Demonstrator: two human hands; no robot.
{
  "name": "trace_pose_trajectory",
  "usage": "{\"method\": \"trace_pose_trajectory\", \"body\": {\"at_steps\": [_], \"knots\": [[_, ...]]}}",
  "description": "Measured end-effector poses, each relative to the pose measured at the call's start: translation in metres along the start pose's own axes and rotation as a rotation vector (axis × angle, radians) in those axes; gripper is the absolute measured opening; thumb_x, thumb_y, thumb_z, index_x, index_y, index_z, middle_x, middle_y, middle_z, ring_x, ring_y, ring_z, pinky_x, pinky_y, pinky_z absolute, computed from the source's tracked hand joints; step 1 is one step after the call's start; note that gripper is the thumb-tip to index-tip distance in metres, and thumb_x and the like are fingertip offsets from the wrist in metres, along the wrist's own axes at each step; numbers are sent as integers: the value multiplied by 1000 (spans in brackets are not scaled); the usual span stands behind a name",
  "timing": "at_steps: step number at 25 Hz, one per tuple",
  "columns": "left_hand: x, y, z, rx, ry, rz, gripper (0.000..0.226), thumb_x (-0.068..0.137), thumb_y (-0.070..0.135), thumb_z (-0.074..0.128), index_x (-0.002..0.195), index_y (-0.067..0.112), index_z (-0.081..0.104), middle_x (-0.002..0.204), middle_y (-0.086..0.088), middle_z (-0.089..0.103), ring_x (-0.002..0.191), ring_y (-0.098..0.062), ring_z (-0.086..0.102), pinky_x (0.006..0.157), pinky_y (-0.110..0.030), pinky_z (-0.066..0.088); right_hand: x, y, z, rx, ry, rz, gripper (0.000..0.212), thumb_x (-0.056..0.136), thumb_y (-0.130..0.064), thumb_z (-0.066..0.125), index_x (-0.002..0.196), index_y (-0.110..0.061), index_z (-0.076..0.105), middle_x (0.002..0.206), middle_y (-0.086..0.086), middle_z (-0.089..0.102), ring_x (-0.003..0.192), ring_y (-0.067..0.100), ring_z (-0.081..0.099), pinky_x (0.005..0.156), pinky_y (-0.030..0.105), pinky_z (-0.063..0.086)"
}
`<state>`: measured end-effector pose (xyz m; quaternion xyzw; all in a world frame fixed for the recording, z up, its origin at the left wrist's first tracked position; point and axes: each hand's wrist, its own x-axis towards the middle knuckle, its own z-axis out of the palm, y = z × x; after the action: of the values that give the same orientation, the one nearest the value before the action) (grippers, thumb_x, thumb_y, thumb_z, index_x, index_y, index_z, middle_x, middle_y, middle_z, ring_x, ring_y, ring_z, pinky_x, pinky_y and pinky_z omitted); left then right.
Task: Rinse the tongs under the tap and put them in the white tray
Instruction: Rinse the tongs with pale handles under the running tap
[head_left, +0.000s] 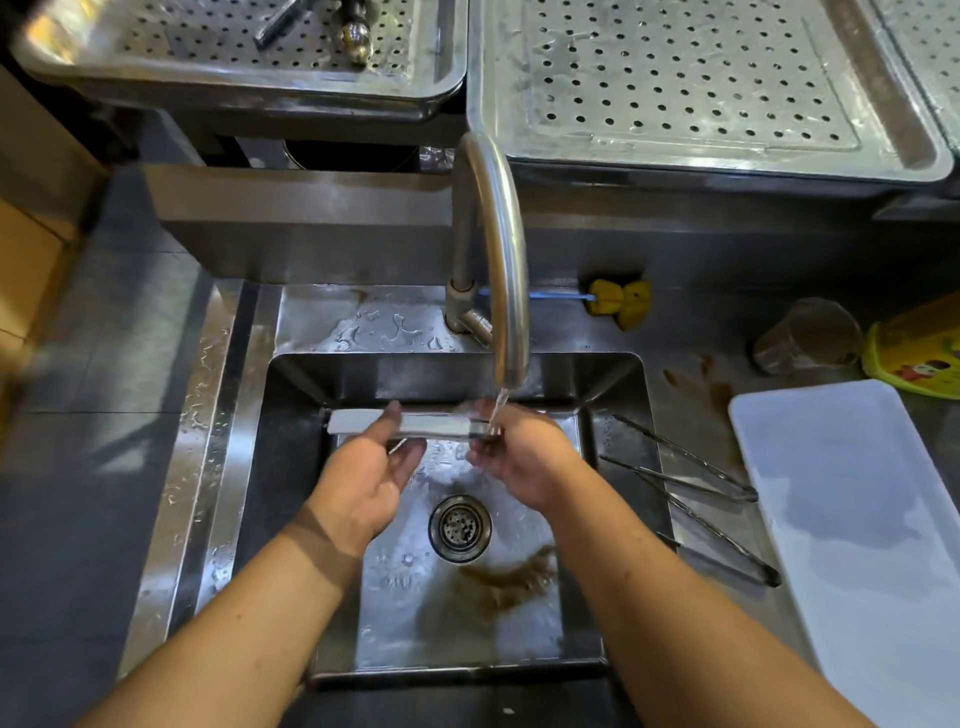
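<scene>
The tongs lie level over the sink, held by 2 hands, their right end in the stream from the tap. The left hand pinches their middle between thumb and half-curled fingers, and the right hand curls its fingers round the wet end. Slim tongs rest on the sink's right rim, just beside the white tray.

Yellow sponge brush behind the sink, stained cup to its right, perforated steel tray above.
</scene>
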<state>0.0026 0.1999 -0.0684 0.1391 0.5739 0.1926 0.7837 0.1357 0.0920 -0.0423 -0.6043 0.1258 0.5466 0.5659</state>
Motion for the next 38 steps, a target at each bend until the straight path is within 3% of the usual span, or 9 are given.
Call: {"method": "trace_pose_trajectory", "body": {"at_steps": [6, 10, 16, 20, 24, 28, 32, 35, 38], "knots": [[-3, 0, -16, -142, -87, -23, 44, 107, 15, 58, 150, 3, 55, 148, -15, 63, 135, -29, 61, 113, -43, 50, 0, 13, 21, 20, -194, 165, 23, 107, -28, 56, 112, -6, 63, 85, 17, 78, 68, 26, 76, 58, 32, 62], [-9, -2, -7, -40, -186, -78, 19, 108, 14, 55, 116, 4, 68, 131, -16, 67, 121, -28, 64, 106, -40, 55, -15, -2, -11, -65, -271, 164, 17, 108, -18, 55, 116, -7, 65, 92, 15, 78, 63, 17, 71, 57, 26, 60], [-22, -23, 26, 131, -334, -171, 17, 96, 11, 67, 108, 0, 65, 107, -24, 71, 109, -36, 70, 105, -52, 57, -54, -17, -53, -341, -349, 98, 27, 108, -10, 50, 125, 11, 54, 76, 11, 61, 45, 9, 37, 41, 20, 25], [-20, -48, 43, 336, -192, -179, 30, 83, 25, 86, 105, 5, 76, 90, -11, 74, 75, -25, 75, 86, -44, 63, -78, 7, -61, -656, -63, -106, 24, 105, -18, 61, 128, -20, 54, 92, 7, 76, 49, 11, 51, 47, 27, 38], [-11, -66, 48, 425, 23, -159, 58, 91, 62, 73, 111, 8, 70, 101, -16, 71, 84, -37, 77, 83, -58, 66, -100, 41, -61, -1036, 121, -301, 38, 101, -31, 63, 113, -58, 39, 93, -13, 70, 73, 1, 66, 64, 28, 50], [-20, -70, 37, 543, -95, -243, 46, 84, 48, 83, 103, 7, 77, 75, -13, 76, 60, -29, 75, 50, -32, 58, -97, 50, -39, -1206, 73, -331, 41, 96, -36, 61, 132, -42, 41, 106, -5, 73, 91, 20, 70, 69, 37, 49], [-9, -51, 11, 582, 3, -132, 42, 93, 33, 77, 121, 5, 65, 88, -18, 75, 71, -33, 74, 62, -39, 60, -80, 7, -21, -1046, -29, -269, 43, 94, -55, 63, 132, -34, 59, 115, -9, 72, 88, 13, 69, 77, 34, 55], [8, -47, -14, 864, 118, 23, 77, 86, 41, 83, 141, 0, 48, 112, -21, 69, 86, -34, 69, 65, -37, 53, -43, -54, 10, -732, 138, -391, 26, 99, -30, 63, 123, -18, 65, 84, -8, 71, 72, 9, 62, 64, 28, 51], [25, -50, -42, 1113, 222, 125, 102, 75, 45, 89, 148, -4, 36, 119, -15, 60, 94, -32, 61, 78, -37, 52, -22, -96, 39, -363, 60, -353, 2, 94, -12, 63, 96, -12, 63, 64, -3, 64, 73, 20, 64, 61, 38, 53]]}}
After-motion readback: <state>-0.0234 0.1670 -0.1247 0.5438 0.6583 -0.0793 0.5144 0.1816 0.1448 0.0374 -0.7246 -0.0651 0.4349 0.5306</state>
